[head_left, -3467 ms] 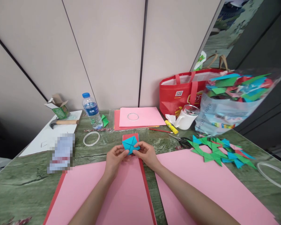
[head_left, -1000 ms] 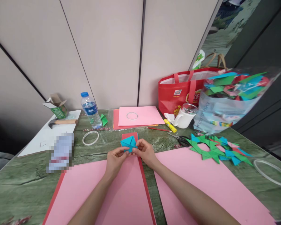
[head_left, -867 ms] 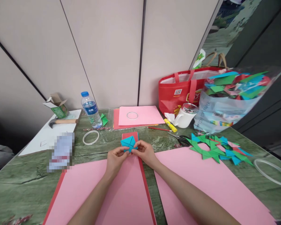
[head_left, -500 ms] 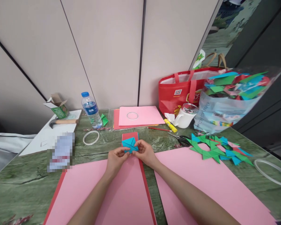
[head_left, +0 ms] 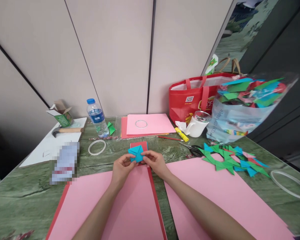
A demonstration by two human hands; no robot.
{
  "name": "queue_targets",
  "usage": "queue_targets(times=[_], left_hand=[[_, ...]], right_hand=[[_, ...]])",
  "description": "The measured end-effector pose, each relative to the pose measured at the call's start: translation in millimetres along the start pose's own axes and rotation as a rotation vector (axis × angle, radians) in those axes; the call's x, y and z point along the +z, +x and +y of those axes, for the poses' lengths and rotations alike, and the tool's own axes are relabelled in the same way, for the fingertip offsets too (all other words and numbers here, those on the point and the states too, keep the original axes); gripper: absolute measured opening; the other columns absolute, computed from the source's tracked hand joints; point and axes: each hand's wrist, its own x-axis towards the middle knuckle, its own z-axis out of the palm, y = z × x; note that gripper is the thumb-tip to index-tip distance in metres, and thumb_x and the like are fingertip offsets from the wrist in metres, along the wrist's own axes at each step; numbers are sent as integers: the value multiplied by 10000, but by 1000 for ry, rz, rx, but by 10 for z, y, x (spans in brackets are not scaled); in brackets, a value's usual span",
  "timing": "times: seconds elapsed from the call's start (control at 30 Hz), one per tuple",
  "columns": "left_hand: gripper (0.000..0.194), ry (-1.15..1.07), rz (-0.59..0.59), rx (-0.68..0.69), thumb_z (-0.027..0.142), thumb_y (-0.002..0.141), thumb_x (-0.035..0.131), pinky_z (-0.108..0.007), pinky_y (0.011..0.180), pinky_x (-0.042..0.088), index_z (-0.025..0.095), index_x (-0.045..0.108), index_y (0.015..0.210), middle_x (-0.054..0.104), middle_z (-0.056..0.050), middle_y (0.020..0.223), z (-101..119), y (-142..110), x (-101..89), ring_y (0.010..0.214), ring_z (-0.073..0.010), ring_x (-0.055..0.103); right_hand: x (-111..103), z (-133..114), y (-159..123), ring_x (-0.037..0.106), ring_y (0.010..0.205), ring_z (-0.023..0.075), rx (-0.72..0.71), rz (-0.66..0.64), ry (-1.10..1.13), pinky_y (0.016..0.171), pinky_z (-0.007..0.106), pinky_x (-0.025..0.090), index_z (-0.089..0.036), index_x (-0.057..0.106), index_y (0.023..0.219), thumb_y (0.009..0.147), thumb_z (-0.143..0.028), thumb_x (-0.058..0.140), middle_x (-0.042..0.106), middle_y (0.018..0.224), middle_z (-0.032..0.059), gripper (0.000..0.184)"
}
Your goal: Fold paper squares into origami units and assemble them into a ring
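A small folded blue paper [head_left: 137,153] with crossing creases is held between my two hands at the middle of the table. My left hand [head_left: 122,166] pinches its lower left part between thumb and fingers. On the lower right edge, my right hand [head_left: 156,163] pinches it in the same manner. Behind and partly under the blue paper lies a red paper stack [head_left: 143,145], mostly hidden by it. Below my wrists, a large pink sheet [head_left: 132,203] rests on a red one, and a second pink sheet [head_left: 210,190] lies to the right.
Folded green and blue paper pieces [head_left: 223,160] lie at right, beside black-handled scissors [head_left: 196,150]. Farther back stand a water bottle [head_left: 97,118], white mug [head_left: 198,124], red bag [head_left: 180,101] and plastic bag of folded papers [head_left: 215,121]. A hammer [head_left: 68,130] lies at left.
The blue paper has turned and tilted slightly, shifting a little left, with its creases at a different angle. My fingers have shifted slightly on it; both hands still hold it.
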Motion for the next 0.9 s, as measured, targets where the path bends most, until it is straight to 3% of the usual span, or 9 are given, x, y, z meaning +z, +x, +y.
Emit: queue_targets(times=[0.13, 0.33, 0.6, 0.77, 0.9], left_hand=[[489, -2, 2, 10, 278, 612, 681, -318, 712, 509, 177, 588, 1081, 678, -54, 931, 53, -12, -4, 790, -205, 636], [312, 6, 38, -63, 254, 579, 699, -306, 687, 492, 130, 696, 865, 705, -61, 792, -15, 15, -27, 717, -207, 631], [329, -7, 35, -56, 280, 586, 698, -269, 623, 479, 146, 690, 887, 700, -51, 758, -21, 18, -13, 654, -179, 614], [351, 20, 59, -58, 255, 548, 727, -210, 486, 413, 147, 687, 879, 646, 1, 591, 13, -3, 14, 505, -114, 526], [323, 51, 90, -55, 237, 534, 732, -187, 402, 320, 143, 692, 841, 537, 46, 447, 8, -4, 13, 409, -79, 419]], right_hand=[[3, -3, 0, 607, 659, 148, -46, 2, -63, 648, 301, 515, -193, 630, 796, 689, -253, 609, 630, 748, 11, 124], [2, 5, -5, 585, 678, 148, -72, -18, -48, 651, 295, 514, -204, 616, 825, 682, -270, 627, 599, 734, 6, 157], [-7, 16, 4, 560, 662, 139, -80, -15, -48, 635, 291, 517, -200, 600, 816, 676, -288, 637, 570, 719, 1, 170], [6, 4, -8, 563, 700, 140, -83, -26, -39, 650, 284, 511, -200, 564, 856, 671, -257, 640, 576, 741, 3, 208], [14, 5, -8, 576, 731, 134, -81, -7, -12, 658, 269, 503, -216, 526, 986, 655, -220, 653, 589, 811, 8, 354]])
